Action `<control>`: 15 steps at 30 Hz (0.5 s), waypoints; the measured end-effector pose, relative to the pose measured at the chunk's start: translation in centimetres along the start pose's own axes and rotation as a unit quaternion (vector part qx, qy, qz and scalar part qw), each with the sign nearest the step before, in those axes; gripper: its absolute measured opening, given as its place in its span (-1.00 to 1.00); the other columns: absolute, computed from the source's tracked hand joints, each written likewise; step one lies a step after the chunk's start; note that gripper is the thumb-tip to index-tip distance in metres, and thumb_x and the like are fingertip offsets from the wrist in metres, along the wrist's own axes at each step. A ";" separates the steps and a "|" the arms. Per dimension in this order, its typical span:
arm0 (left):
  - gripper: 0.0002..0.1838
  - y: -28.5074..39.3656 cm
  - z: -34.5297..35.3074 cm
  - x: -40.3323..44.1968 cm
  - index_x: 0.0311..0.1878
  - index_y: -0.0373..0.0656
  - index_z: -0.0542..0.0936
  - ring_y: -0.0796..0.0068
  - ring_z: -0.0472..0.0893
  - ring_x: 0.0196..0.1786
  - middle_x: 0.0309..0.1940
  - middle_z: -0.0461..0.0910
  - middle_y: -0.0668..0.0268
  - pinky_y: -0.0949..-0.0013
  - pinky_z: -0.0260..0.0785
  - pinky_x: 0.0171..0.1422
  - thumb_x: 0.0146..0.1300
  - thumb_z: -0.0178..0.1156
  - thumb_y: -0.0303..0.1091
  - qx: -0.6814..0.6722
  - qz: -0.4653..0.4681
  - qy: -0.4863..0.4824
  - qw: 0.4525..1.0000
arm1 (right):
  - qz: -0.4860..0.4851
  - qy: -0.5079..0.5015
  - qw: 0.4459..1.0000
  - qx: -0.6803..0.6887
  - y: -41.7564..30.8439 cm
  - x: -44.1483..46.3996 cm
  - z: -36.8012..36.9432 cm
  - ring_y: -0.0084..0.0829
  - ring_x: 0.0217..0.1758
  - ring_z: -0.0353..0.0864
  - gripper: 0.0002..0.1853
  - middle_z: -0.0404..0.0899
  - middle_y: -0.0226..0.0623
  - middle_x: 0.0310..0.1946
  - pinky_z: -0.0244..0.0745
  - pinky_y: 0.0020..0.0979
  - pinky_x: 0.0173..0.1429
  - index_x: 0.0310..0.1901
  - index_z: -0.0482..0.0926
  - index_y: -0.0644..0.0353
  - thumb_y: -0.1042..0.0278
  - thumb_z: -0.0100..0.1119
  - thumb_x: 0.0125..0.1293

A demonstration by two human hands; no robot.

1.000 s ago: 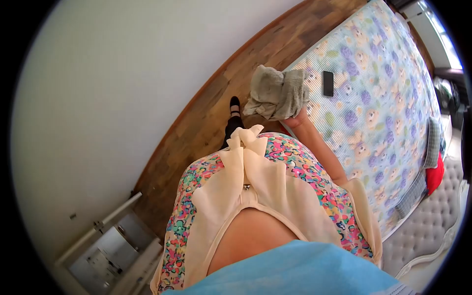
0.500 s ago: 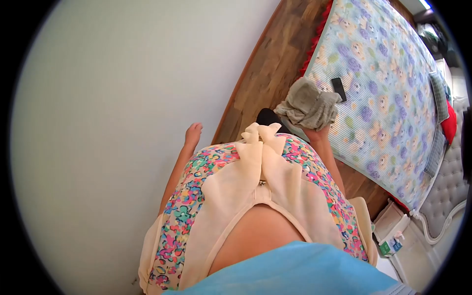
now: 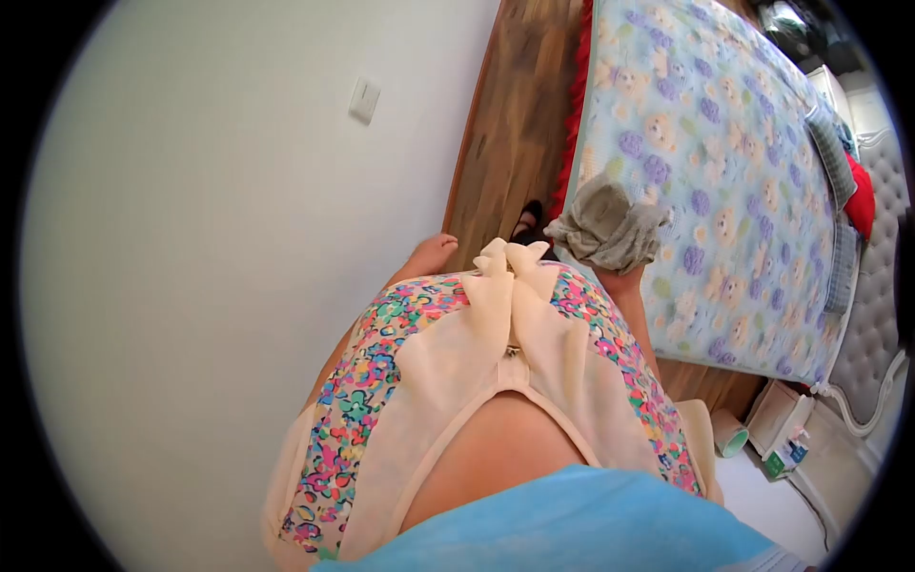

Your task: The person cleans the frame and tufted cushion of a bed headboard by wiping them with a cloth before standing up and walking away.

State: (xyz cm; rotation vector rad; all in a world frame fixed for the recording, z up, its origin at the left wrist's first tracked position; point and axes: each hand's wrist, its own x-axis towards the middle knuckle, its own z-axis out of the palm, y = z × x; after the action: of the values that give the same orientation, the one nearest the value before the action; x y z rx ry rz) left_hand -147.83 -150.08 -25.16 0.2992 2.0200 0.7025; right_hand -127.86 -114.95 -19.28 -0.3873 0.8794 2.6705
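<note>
My right hand (image 3: 620,280) is closed under a crumpled grey-brown cloth (image 3: 615,231), which bunches up above the fingers and hides most of them. The cloth hangs in front of the near edge of the bed (image 3: 681,315). On the other side, beside the pale wall, my left hand (image 3: 434,254) is held low with its fingers curled in, and nothing shows in it. Between the two hands is the front of a floral garment (image 3: 400,329) with cream ruffles.
A patterned sheet covers the bed, with a red frill (image 3: 574,105) along its side. Wooden floor (image 3: 500,124) runs between bed and wall (image 3: 219,238). A black shoe (image 3: 529,215) shows there. A wall switch (image 3: 363,100), pillows (image 3: 829,153) and a small box (image 3: 782,461) are around.
The view has shifted forward along the bed, and a wall switch has appeared. My left hand has swung forward and right. The black phone on the bed no longer shows; the cloth stays held.
</note>
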 end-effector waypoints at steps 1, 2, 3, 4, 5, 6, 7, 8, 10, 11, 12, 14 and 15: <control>-0.55 0.0 0.1 0.2 0.17 -0.20 0.65 0.20 0.67 0.11 0.01 0.73 0.14 0.21 0.49 0.21 0.41 0.08 -0.11 -0.001 0.005 0.006 1.000 | 0.039 -0.017 0.993 0.110 0.5 -0.8 0.6 -0.03 0.61 0.17 -0.19 0.22 -0.21 0.57 0.03 0.21 0.64 0.54 0.25 0.03 -0.39 -0.10 0.47; -0.55 -0.5 -1.7 0.9 0.18 -0.18 0.65 0.12 0.66 0.14 0.05 0.72 0.12 0.16 0.48 0.24 0.41 0.07 -0.09 0.048 0.017 -0.002 0.999 | -0.023 0.033 0.995 -0.095 2.8 0.5 0.5 -0.02 0.61 0.17 -0.19 0.22 -0.21 0.57 0.04 0.20 0.64 0.54 0.25 0.04 -0.39 -0.10 0.47; -0.54 -0.3 -2.1 1.6 0.18 -0.15 0.65 0.05 0.64 0.18 0.08 0.71 0.11 0.12 0.47 0.26 0.41 0.06 -0.08 0.093 0.022 -0.014 0.995 | -0.087 0.090 0.948 -0.292 3.7 1.1 1.0 -0.01 0.61 0.17 -0.18 0.23 -0.20 0.57 0.04 0.20 0.64 0.54 0.25 0.05 -0.39 -0.10 0.47; -0.52 1.2 -3.4 2.2 0.19 -0.15 0.65 0.04 0.63 0.21 0.11 0.70 0.10 0.10 0.45 0.29 0.41 0.04 -0.04 0.113 0.000 -0.057 0.992 | -0.091 0.107 0.947 -0.289 4.9 1.8 2.3 -0.01 0.60 0.19 -0.20 0.26 -0.19 0.55 0.06 0.19 0.64 0.52 0.27 0.07 -0.37 -0.08 0.47; -0.52 2.8 -4.6 2.3 0.19 -0.15 0.65 0.04 0.63 0.21 0.11 0.70 0.10 0.10 0.45 0.29 0.41 0.04 -0.04 0.114 0.000 -0.060 0.992 | -0.094 0.108 0.947 -0.288 5.0 2.7 2.4 -0.01 0.60 0.19 -0.20 0.26 -0.19 0.55 0.06 0.19 0.64 0.52 0.27 0.07 -0.37 -0.08 0.47; -0.52 3.5 -4.7 1.4 0.19 -0.15 0.65 0.04 0.63 0.21 0.11 0.70 0.10 0.10 0.45 0.29 0.41 0.04 -0.04 0.131 0.009 -0.091 0.987 | -0.033 0.015 0.956 -0.292 4.7 2.8 1.4 -0.01 0.59 0.20 -0.20 0.27 -0.19 0.54 0.06 0.19 0.64 0.51 0.28 0.08 -0.37 -0.08 0.47; -0.52 4.6 -5.4 1.7 0.19 -0.15 0.65 0.04 0.63 0.22 0.11 0.70 0.09 0.10 0.45 0.29 0.41 0.05 -0.04 0.153 0.028 -0.117 0.981 | 0.025 -0.090 0.951 -0.294 4.7 3.6 2.0 0.00 0.59 0.21 -0.20 0.29 -0.19 0.53 0.06 0.19 0.64 0.51 0.29 0.08 -0.37 -0.08 0.47; -0.52 5.2 -5.9 2.1 0.21 -0.15 0.64 0.05 0.64 0.20 0.10 0.71 0.10 0.12 0.46 0.28 0.40 0.06 -0.05 0.198 0.058 -0.114 0.972 | -0.078 0.032 0.939 -0.333 5.2 4.3 2.5 -0.01 0.59 0.19 -0.20 0.27 -0.20 0.54 0.06 0.20 0.64 0.51 0.28 0.08 -0.37 -0.07 0.47; -0.55 5.9 -8.2 3.0 0.16 -0.15 0.65 0.05 0.66 0.13 0.03 0.72 0.09 0.11 0.47 0.21 0.39 0.11 -0.06 0.231 0.094 -0.117 0.961 | -0.038 -0.053 0.953 -0.297 6.4 6.4 3.1 -0.04 0.62 0.15 -0.21 0.21 -0.21 0.57 0.02 0.17 0.66 0.54 0.22 0.06 -0.35 -0.10 0.50; -0.59 6.1 -8.8 3.4 0.12 -0.15 0.67 0.05 0.68 0.07 -0.03 0.73 0.09 0.09 0.48 0.14 0.38 0.16 -0.08 0.259 0.127 -0.118 0.950 | 0.007 -0.135 0.957 -0.258 6.7 7.3 3.6 -0.07 0.64 0.11 -0.21 0.16 -0.23 0.60 -0.02 0.13 0.68 0.58 0.17 0.04 -0.33 -0.14 0.52; -0.59 6.5 -9.4 3.8 0.12 -0.15 0.67 0.05 0.68 0.07 -0.03 0.73 0.09 0.09 0.48 0.14 0.38 0.16 -0.08 0.284 0.154 -0.118 0.939 | 0.008 -0.139 0.956 -0.259 7.0 8.1 4.3 -0.07 0.64 0.11 -0.21 0.16 -0.23 0.60 -0.02 0.13 0.68 0.58 0.17 0.04 -0.33 -0.14 0.52; -0.59 7.0 -10.1 4.6 0.12 -0.15 0.67 0.05 0.68 0.07 -0.03 0.73 0.08 0.09 0.48 0.14 0.38 0.16 -0.09 0.312 0.168 -0.126 0.926 | -0.094 0.011 0.942 -0.322 9.4 7.4 6.2 -0.11 0.63 0.11 -0.19 0.13 -0.25 0.60 -0.01 0.09 0.68 0.59 0.12 0.04 -0.34 -0.13 0.53; -0.59 7.7 -11.0 5.3 0.12 -0.15 0.67 0.05 0.68 0.07 -0.03 0.73 0.08 0.09 0.48 0.14 0.38 0.15 -0.09 0.326 0.165 -0.138 0.921 | -0.096 0.009 0.942 -0.321 9.9 8.2 7.0 -0.11 0.63 0.11 -0.19 0.13 -0.25 0.60 -0.01 0.09 0.68 0.59 0.12 0.04 -0.34 -0.13 0.53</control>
State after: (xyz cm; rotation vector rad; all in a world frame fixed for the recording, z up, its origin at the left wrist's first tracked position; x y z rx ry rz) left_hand -160.44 -145.33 -20.11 1.0881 1.8898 0.1381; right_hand -140.15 -116.63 -11.41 -0.6018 -0.0616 2.7014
